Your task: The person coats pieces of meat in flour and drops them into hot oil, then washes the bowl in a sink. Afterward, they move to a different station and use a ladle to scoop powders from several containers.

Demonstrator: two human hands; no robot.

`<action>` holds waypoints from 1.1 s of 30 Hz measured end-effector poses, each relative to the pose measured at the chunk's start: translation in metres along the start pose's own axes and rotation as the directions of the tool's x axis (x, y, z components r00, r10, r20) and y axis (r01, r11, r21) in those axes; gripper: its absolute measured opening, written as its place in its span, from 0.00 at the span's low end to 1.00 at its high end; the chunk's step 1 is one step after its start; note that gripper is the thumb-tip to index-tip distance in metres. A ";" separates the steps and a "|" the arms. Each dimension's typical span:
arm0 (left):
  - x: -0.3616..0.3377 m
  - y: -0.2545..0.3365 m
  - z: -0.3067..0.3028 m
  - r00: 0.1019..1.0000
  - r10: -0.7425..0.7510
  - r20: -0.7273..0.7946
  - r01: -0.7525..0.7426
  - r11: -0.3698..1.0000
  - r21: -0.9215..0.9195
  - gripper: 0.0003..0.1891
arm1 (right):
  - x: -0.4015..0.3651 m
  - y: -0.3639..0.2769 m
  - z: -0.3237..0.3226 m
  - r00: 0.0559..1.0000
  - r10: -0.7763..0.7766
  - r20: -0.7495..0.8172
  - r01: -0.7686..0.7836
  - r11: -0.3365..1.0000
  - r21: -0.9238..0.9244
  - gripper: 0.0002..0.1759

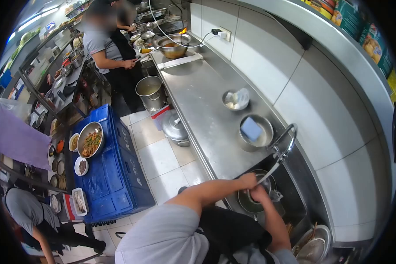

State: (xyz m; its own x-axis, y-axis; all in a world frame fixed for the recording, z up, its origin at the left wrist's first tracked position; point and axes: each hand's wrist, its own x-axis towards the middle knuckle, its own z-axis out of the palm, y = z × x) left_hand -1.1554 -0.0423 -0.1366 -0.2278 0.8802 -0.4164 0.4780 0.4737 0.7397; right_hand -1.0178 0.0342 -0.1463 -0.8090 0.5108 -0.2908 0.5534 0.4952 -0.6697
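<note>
My left hand is closed beside the lower end of a pale hose that hangs from the chrome tap. Whatever it may hold is hidden. Close against it, my right hand is curled over a round metal pot in the dark sink; its fingers are mostly out of sight. A crumpled, shiny clear scrap shows at the pot's right side. On the counter behind the sink stands a metal pot with a blue sponge-like block in it.
A bowl with a plastic bag stands farther along the steel counter. Food dishes sit on the blue chest at left. A stockpot and lidded pot border the aisle. Co-workers stand beyond; another person bends lower left.
</note>
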 end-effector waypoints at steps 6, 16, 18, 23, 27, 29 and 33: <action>-0.058 0.051 -0.052 1.000 -0.001 0.023 0.000 0.998 0.068 0.14 | -0.037 0.007 -0.039 0.918 0.365 -0.153 -0.262 0.850 0.458 0.22; -0.040 0.105 -0.058 0.996 -0.094 0.004 0.058 0.576 -0.815 0.05 | -0.068 0.028 0.021 0.763 0.643 0.065 -0.470 0.483 0.739 0.26; -0.039 0.104 -0.057 0.983 -0.173 0.060 0.142 0.516 -0.845 0.04 | -0.070 0.033 0.027 0.812 0.565 0.146 -0.423 0.399 0.814 0.28; -0.034 0.081 -0.059 0.977 -0.112 0.184 0.204 0.204 -0.958 0.06 | -0.067 0.021 0.021 0.786 0.604 0.132 -0.423 0.370 0.827 0.27; -0.025 0.080 -0.051 0.967 -0.187 0.171 0.193 0.106 -0.975 0.06 | -0.068 0.009 0.016 0.798 0.585 0.145 -0.436 0.394 0.809 0.26; -0.024 0.076 -0.052 0.966 -0.024 0.257 0.256 0.216 -0.942 0.03 | -0.066 0.016 0.019 0.796 0.587 0.146 -0.447 0.409 0.796 0.26; -0.041 0.085 -0.067 0.968 0.011 0.253 0.218 0.467 -0.857 0.04 | -0.065 0.019 0.021 0.774 0.620 0.129 -0.462 0.414 0.784 0.26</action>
State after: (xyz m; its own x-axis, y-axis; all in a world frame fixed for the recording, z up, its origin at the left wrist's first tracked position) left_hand -1.1617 -0.0363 -0.0210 -0.0008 0.8492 -0.5281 -0.5532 0.4395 0.7077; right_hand -0.9587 -0.0048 -0.1540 -0.3088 0.6118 -0.7282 0.4478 -0.5820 -0.6788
